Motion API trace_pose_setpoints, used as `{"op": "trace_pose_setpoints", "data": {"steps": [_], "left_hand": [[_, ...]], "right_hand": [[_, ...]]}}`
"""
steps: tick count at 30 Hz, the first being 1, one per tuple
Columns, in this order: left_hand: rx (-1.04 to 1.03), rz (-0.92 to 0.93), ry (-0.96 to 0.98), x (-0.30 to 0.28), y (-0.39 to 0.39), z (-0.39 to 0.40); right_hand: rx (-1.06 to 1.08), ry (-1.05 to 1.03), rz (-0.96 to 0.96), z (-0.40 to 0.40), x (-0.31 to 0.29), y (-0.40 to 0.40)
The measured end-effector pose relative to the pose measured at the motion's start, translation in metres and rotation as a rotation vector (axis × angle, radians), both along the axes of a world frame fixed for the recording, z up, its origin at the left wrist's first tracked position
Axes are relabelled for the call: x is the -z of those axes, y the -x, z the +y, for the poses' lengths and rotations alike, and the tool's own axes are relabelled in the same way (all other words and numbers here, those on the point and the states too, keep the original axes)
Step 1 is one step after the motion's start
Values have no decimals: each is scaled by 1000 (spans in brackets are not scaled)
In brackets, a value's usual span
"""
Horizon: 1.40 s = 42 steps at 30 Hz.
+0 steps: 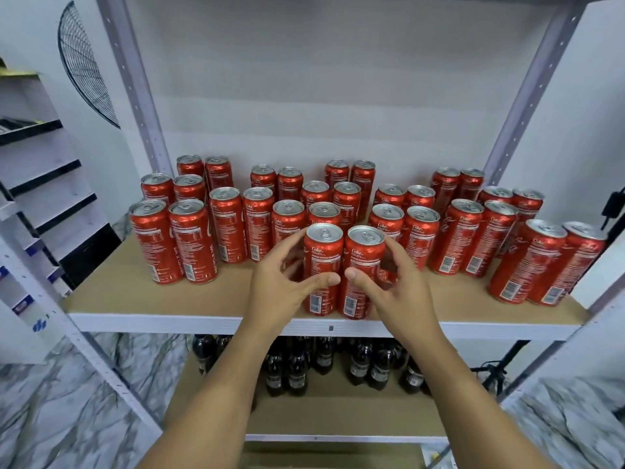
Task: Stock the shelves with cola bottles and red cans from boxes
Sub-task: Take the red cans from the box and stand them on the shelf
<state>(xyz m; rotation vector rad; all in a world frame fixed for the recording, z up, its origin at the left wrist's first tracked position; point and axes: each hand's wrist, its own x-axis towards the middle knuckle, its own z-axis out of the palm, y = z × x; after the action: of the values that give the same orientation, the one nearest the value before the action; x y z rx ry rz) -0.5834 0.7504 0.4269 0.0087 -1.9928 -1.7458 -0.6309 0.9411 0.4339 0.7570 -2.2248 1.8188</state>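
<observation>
Now | hands round two front cans | shelf

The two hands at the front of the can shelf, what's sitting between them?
In the head view, two red cans stand upright side by side between the left hand and right hand.

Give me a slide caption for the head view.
Both hands, left and right, set two red cans at the shelf edge, cola bottles below.
</observation>
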Motion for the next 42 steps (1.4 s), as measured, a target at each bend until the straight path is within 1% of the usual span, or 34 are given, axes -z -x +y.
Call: {"op": "trace_pose_setpoints", "data": {"steps": [2,6,8,15,21,30,33,35,38,40,42], "left_hand": [[-32,-22,49,7,-5,-2],[-50,-79,85,19,-11,-6],[-50,-83,101,20,-10,-6],[-23,-78,93,23,-2,2],[-46,-72,71,32,4,7],[-54,-39,49,38,4,12],[-68,-15,38,41,1,16],[-100,-2,42,45,-4,21],[-280,36,145,54,-16,26],[-409,108,220,67,-30,30],[-453,135,264,90,-45,32]], "right_hand": [[11,-3,-12,4,9,-2],[110,-167,13,11,28,0],[118,-193,6,11,30,0],[150,-214,12,20,30,9],[159,-202,9,24,32,11],[149,-181,10,23,38,11],[122,-144,-15,22,42,7],[152,-150,-5,25,48,3],[267,-222,99,32,61,-10],[288,-234,143,38,71,-22],[276,-248,145,44,85,-34]]}}
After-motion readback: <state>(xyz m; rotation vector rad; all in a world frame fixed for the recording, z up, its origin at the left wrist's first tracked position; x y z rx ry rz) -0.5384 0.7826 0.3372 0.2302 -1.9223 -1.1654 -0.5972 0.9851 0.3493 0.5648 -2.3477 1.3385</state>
